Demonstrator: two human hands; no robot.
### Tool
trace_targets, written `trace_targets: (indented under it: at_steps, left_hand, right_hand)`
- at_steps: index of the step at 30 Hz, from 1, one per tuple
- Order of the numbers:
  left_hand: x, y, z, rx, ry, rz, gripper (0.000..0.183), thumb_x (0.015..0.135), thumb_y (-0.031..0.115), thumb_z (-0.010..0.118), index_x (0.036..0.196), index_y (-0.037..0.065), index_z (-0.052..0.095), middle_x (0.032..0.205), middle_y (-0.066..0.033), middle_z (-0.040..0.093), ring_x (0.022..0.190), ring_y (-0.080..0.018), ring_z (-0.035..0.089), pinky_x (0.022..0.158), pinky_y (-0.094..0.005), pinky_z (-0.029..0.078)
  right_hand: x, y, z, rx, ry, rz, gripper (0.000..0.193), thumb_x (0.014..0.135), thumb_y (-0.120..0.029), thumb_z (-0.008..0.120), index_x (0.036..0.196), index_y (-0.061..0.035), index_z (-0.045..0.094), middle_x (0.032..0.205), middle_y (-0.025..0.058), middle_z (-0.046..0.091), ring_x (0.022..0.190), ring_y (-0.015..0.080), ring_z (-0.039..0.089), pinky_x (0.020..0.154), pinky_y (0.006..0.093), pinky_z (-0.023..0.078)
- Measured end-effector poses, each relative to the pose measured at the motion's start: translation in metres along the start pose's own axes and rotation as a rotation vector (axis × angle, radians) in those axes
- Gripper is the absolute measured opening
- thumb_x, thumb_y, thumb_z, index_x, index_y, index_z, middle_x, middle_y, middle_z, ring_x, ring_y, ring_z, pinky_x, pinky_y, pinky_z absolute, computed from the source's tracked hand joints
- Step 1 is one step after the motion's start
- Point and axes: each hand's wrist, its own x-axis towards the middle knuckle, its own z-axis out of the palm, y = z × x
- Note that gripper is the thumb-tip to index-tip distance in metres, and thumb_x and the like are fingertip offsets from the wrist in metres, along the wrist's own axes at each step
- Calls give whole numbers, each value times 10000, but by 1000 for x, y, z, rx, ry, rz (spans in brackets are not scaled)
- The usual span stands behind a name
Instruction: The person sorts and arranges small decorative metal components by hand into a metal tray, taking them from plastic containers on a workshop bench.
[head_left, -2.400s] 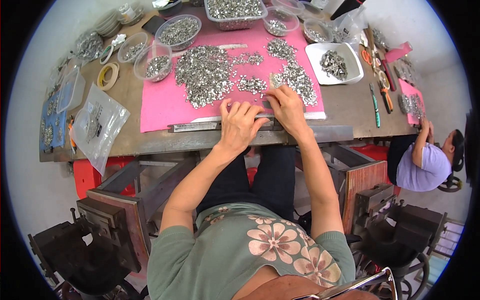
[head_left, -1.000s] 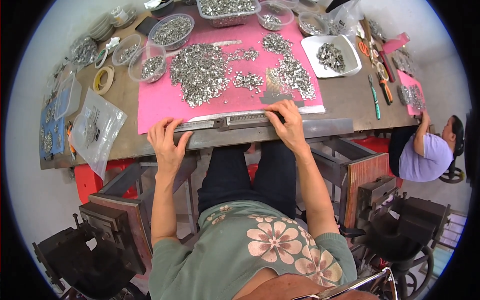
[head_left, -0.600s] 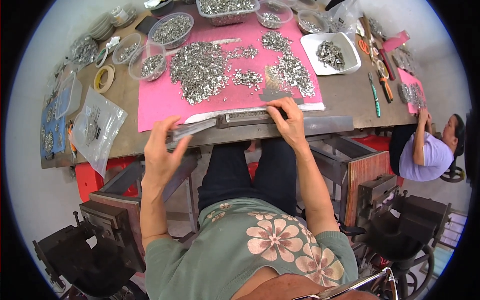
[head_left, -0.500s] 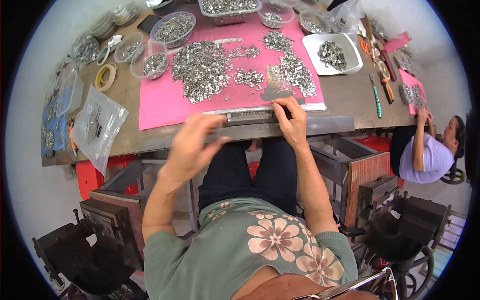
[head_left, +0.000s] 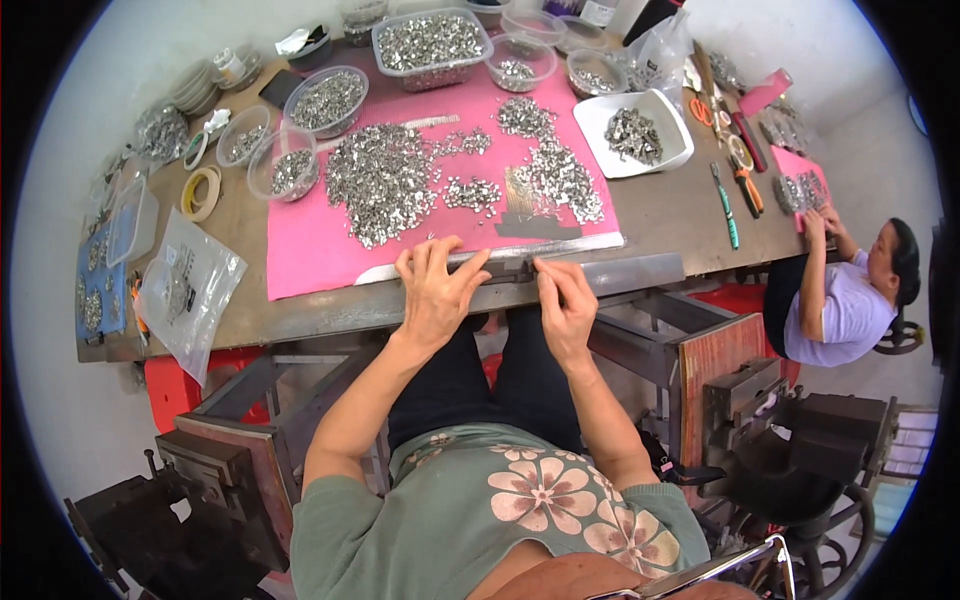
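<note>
At the near edge of the workbench, a narrow dark metal strip [head_left: 511, 268] lies between my hands. My right hand [head_left: 568, 308] pinches its right end between thumb and fingertips. Curved over the strip's left part, my left hand [head_left: 436, 292] has its thumb and fingers against it and hides much of it. Just beyond are dark flat metal pieces [head_left: 540, 228] on a pink mat [head_left: 300, 240]. A large heap of small silvery metal parts [head_left: 378, 185] covers the mat's left half, with smaller heaps [head_left: 560, 180] to the right.
Clear tubs of metal parts [head_left: 430, 75] line the back. A white tray [head_left: 678, 160] stands at right, near a green-handled tool [head_left: 725, 208] and orange-handled pliers [head_left: 746, 188]. At left lie tape rolls [head_left: 201, 193] and a plastic bag [head_left: 195, 290]. Another person [head_left: 840, 290] works at far right.
My left hand has come right and forward onto the strip, its motion blur gone. The strip's row of small parts no longer shows. My view has shifted, so the bench sits lower.
</note>
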Motion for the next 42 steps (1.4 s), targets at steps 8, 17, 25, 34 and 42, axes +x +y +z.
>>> trace_targets:
  at_steps: [8,17,25,34,42]
  left_hand:
    - [-12,17,6,-78,26,-39,373,813,74,751,1174,140,676,1051,-63,547,1034,-248,553,1057,-541,295]
    - [-4,-13,-17,-193,74,-152,217,857,146,766,1064,133,701,999,-37,661,973,-229,623,1079,-526,289]
    - [22,-76,-41,-115,-62,-157,71,861,181,771,929,163,763,892,8,649,939,-197,599,1029,-491,302]
    - [36,-87,-23,-153,-198,-13,81,846,203,779,921,175,766,878,9,621,955,-190,567,1007,-471,295]
    - [14,-53,-41,-340,-115,-140,47,906,123,701,920,83,720,892,-28,648,924,-225,590,958,-415,356]
  right_hand:
    - [-1,12,-13,-69,-105,-180,77,902,33,674,963,26,720,882,132,722,803,240,695,712,329,541]
    - [190,89,31,-467,-82,-356,135,873,-68,708,1001,-27,702,936,163,653,918,352,639,816,473,496]
    - [223,120,48,-652,-104,-356,86,847,-137,725,902,-78,699,944,114,644,941,333,630,785,475,475]
    - [226,121,48,-684,-144,-349,164,856,-175,736,993,-87,726,989,101,662,995,332,626,848,499,456]
    - [196,72,35,-601,-209,-404,78,858,-130,716,920,-81,714,913,84,693,933,301,640,836,448,447]
